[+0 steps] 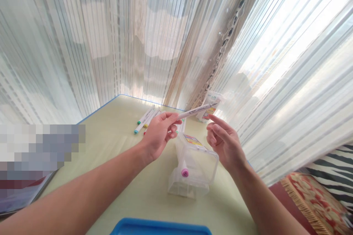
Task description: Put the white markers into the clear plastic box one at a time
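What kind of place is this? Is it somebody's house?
Probably a room in someone's home, though I can't be sure. Striped see-through curtains let in daylight, a fringed, patterned cloth shows at the picture's right, and markers lie on a pale green table.

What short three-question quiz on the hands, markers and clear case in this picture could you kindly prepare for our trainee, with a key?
1. Which hand holds a marker raised above the table?
2. True or false: the loose markers on the table show more than one end colour.
3. What colour is the round marker end seen at the nearer clear case? A yellow; B pink; C black.

Key:
1. The left hand; the right hand holds no marker.
2. True; green, yellow and blue ends show.
3. B.
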Action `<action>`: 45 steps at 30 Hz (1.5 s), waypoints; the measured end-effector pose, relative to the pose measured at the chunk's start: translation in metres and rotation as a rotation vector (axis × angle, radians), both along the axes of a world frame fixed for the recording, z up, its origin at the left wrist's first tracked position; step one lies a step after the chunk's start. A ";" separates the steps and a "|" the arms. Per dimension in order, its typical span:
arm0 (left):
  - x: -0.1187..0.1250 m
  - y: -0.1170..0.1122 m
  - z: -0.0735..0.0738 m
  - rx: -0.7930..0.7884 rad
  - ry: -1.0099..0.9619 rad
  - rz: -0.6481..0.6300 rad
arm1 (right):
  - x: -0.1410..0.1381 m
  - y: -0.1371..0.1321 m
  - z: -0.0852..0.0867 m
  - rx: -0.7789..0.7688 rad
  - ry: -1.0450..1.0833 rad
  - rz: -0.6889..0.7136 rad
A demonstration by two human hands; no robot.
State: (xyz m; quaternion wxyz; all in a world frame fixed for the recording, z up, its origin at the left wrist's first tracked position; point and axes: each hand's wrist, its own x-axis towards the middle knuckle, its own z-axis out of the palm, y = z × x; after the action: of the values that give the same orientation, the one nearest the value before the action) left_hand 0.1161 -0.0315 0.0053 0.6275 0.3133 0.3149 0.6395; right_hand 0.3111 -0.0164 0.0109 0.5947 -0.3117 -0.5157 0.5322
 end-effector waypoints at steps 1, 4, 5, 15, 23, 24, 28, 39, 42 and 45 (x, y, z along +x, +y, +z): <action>0.000 0.000 0.000 0.018 0.027 0.000 | 0.000 0.000 0.000 -0.001 0.000 -0.004; 0.001 -0.001 0.000 0.068 0.104 0.009 | 0.001 0.003 -0.002 -0.026 0.005 -0.010; 0.002 -0.001 -0.001 0.088 0.133 0.018 | 0.001 0.003 -0.002 -0.039 0.006 -0.013; 0.004 -0.001 -0.011 0.283 0.521 0.115 | 0.001 0.006 -0.004 -0.072 0.031 -0.054; 0.003 -0.003 -0.010 0.339 0.613 0.186 | 0.003 0.004 0.002 -0.054 0.091 -0.060; 0.003 -0.003 -0.010 0.334 0.618 0.188 | 0.003 0.004 0.002 -0.054 0.098 -0.057; 0.003 -0.004 -0.010 0.330 0.639 0.212 | 0.003 0.003 0.004 -0.059 0.103 -0.049; -0.004 0.001 -0.007 0.302 0.579 0.278 | 0.014 -0.007 0.026 0.058 0.119 -0.069; -0.007 0.004 -0.007 0.255 0.520 0.264 | 0.016 -0.016 0.035 0.115 0.111 -0.075; -0.008 0.004 -0.005 0.223 0.481 0.239 | 0.019 -0.030 0.044 0.179 0.059 -0.117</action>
State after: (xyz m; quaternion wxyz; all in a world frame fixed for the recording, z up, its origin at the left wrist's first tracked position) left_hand 0.1083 -0.0276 0.0001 0.4168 0.4836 0.4170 0.6469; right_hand 0.3297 -0.0465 0.0554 0.6652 -0.2712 -0.5244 0.4572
